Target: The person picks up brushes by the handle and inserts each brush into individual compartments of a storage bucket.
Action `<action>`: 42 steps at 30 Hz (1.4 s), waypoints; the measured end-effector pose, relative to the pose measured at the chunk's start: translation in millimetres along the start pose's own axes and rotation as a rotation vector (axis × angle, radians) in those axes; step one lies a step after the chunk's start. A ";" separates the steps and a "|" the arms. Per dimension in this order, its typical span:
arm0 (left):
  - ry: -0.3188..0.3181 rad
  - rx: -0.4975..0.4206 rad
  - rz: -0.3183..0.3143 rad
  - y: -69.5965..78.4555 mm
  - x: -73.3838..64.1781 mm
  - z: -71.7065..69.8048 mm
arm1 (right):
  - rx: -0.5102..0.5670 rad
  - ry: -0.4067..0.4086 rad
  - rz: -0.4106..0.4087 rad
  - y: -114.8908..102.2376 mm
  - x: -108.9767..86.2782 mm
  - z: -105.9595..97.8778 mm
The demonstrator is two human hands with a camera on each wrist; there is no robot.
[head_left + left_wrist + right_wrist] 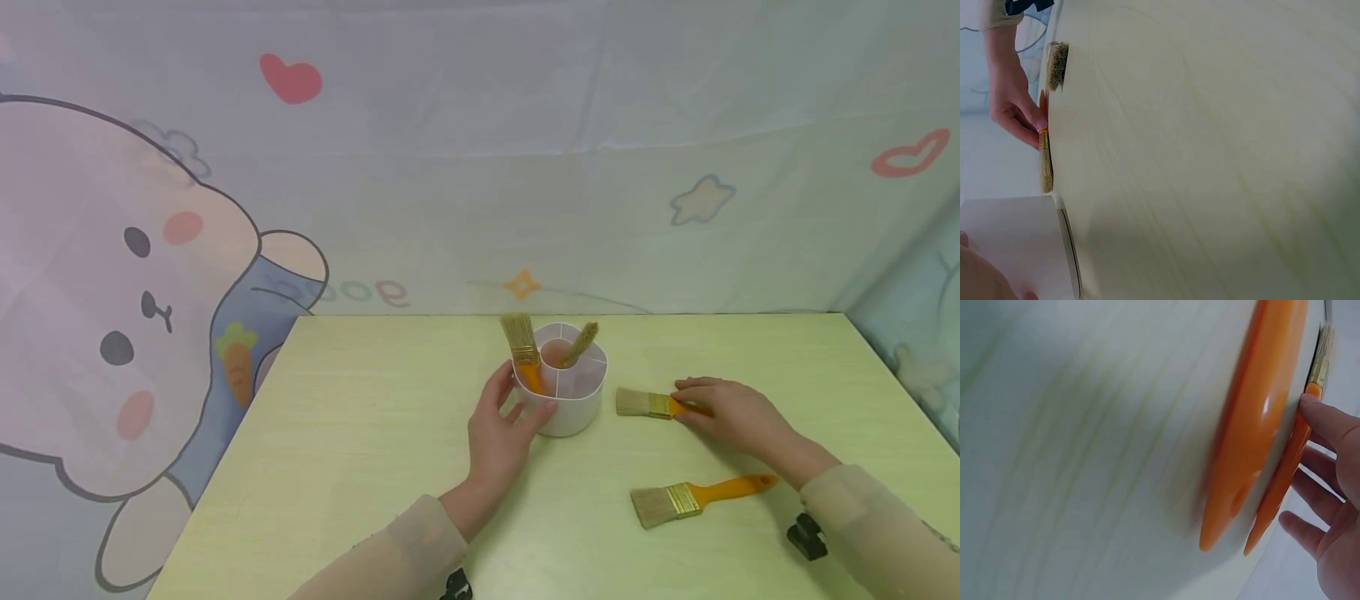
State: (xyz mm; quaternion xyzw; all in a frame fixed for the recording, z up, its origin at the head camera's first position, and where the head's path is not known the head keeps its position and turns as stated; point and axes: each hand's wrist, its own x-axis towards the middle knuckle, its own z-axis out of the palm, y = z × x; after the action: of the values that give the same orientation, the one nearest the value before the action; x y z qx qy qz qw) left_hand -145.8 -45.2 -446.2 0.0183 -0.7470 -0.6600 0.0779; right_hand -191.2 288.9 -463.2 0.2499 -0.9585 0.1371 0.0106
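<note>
My left hand [501,437] grips the near left side of a white round organizer [570,414] with several compartments. Inside it stand a paintbrush with an orange handle [530,373] and a second brush [581,343], bristles up. To the right, my right hand [738,417] pinches the orange handle of a flat paintbrush [645,403] lying on the table, its bristles toward the organizer. In the right wrist view the thumb and fingertips meet at this brush's handle [1291,450], while the other fingers spread loosely beneath. Part of the left hand [982,278] shows against the organizer's wall [1016,240].
Nearer the front lies another orange-handled paintbrush [678,502], bristles to the left, below the right hand. The pale wooden table [360,417] ends at the back against a printed curtain [450,208]. Black wrist devices sit under both sleeves.
</note>
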 end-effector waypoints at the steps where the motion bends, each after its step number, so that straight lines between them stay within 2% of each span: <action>1: 0.001 0.000 0.000 0.0 -0.1 -0.1 | 0.001 0.002 -0.006 1.0 0.2 0.4; 13: -0.002 0.005 -0.001 -0.7 0.0 0.0 | -0.016 0.022 -0.045 4.7 1.9 -0.1; 24: 0.000 0.018 -0.001 -1.6 0.3 0.1 | -0.046 0.126 -0.096 0.8 2.9 3.5; 33: -0.004 0.011 0.009 -0.3 0.6 -0.6 | -0.181 0.274 -0.272 6.9 5.1 6.4; 42: -0.010 0.025 0.010 1.6 -1.1 -1.6 | -0.291 0.270 -0.339 7.1 6.1 -0.2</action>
State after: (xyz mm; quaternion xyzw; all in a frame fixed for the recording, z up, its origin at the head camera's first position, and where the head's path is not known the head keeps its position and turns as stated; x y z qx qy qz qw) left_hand -144.4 -46.4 -444.6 0.0121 -0.7556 -0.6504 0.0771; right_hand -199.9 292.0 -464.3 0.3820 -0.9025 0.0263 0.1969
